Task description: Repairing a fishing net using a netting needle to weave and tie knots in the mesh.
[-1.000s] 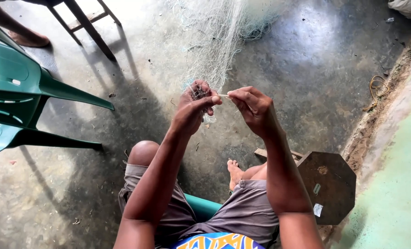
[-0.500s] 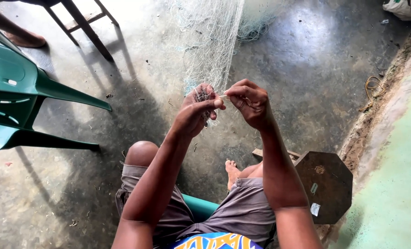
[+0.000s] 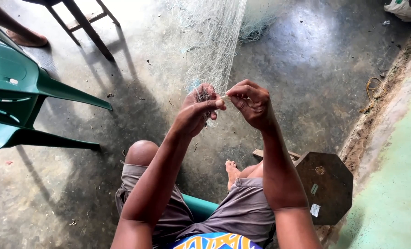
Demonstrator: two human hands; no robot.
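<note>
The fishing net (image 3: pixel 214 41) hangs in front of me as a pale, fine mesh, dropping from the top of the view down to my hands, with more of it heaped on the concrete floor (image 3: pixel 307 60) behind. Its lower edge is gathered into my left hand (image 3: pixel 197 110), which is clenched around a bunch of mesh; something dark shows inside the grip, too small to make out. My right hand (image 3: pixel 251 103) sits just beside it, fingers pinched on a thin pale strand or sliver that bridges the two hands, so thumb tips nearly touch.

I judge this as the close work on one spot of the mesh, a knot being tied or a strand being fed through; which of the two I cannot tell. The next move, as I read it, calls for keeping the left grip firm so the mesh stays taut, and for a small, exact pull with the right fingers, not a big arm motion.

Further out: I sit low, knees apart in grey shorts (image 3: pixel 242 207), one bare foot (image 3: pixel 233 170) on the floor. A dark octagonal wooden stool (image 3: pixel 327 184) stands just beside my right leg. Green plastic chairs (image 3: pixel 16 92) stand well apart on the left, another person's foot (image 3: pixel 26 39) shows at the top left near dark chair legs (image 3: pixel 83 23), and a white bag (image 3: pixel 406 9) lies in the far corner.
</note>
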